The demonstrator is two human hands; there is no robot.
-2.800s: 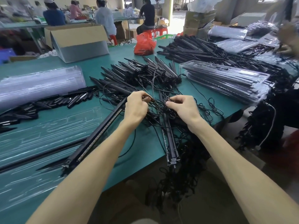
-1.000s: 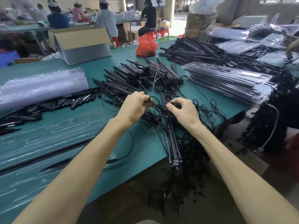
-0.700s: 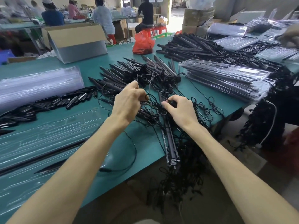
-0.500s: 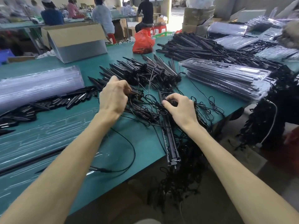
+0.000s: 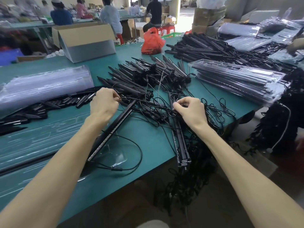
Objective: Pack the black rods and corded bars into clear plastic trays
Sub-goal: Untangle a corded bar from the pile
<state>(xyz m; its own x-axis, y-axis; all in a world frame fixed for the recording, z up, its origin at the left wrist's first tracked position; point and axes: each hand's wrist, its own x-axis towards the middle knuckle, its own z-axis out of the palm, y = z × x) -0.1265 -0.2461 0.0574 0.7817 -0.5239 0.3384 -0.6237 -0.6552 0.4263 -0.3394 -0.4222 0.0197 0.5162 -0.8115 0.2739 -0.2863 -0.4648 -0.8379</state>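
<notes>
My left hand [image 5: 104,103] pinches a thin black cord [image 5: 130,99] at the left side of a tangle of cords [image 5: 158,111]. A long corded bar [image 5: 113,129] lies diagonally beside my left forearm, and its cord loops to a connector [image 5: 117,169]. My right hand [image 5: 191,111] pinches cords in the tangle, above a few bars [image 5: 181,145] that jut over the table's front edge. Flat clear trays [image 5: 32,140] lie on the table at the left, under my left forearm. A fan of black rods [image 5: 144,74] sits beyond the tangle.
A stack of empty clear trays [image 5: 44,86] and short black rods [image 5: 54,104] lie left. Filled trays [image 5: 238,81] are stacked right, with more rods [image 5: 202,48] behind. A cardboard box [image 5: 85,41] and a red bag [image 5: 152,42] stand farther back. Cords [image 5: 189,181] hang off the table's front edge.
My left hand has moved left and away from the tangle, drawing a cord with it. The long bar now shows beside my left forearm. My right hand has stayed on the tangle.
</notes>
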